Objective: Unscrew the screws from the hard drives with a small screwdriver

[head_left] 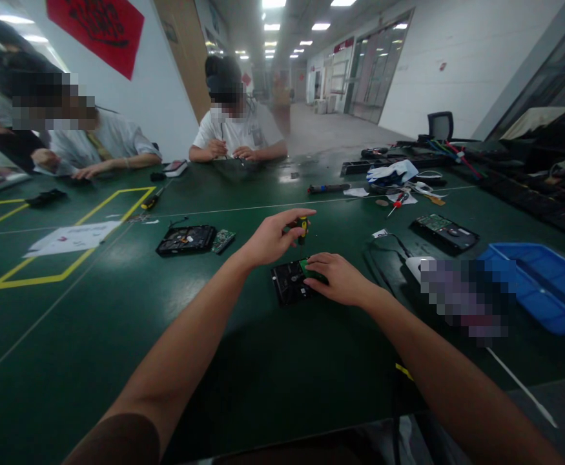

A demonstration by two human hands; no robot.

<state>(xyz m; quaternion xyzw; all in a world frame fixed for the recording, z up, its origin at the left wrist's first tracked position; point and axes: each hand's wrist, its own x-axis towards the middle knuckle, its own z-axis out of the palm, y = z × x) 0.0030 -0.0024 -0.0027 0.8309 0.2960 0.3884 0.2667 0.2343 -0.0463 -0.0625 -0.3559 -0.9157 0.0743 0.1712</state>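
A black hard drive (286, 285) lies on the green table in front of me, with part of a green circuit board (305, 264) showing on it. Above its far edge, my left hand (273, 237) grips a yellow-and-black screwdriver (303, 226) that stands roughly upright. The index finger stretches past the handle's top, and the screwdriver's tip is hard to make out. From the right, my right hand (336, 278) rests over the drive's right side, its curled fingers holding it and covering part of the board.
Left of me lie another opened hard drive (188, 239) and a loose circuit board (223, 241). To the right are a third hard drive (444, 234), a blue tray (548, 290) and a red screwdriver (398, 203). Two people (246, 132) sit across the table.
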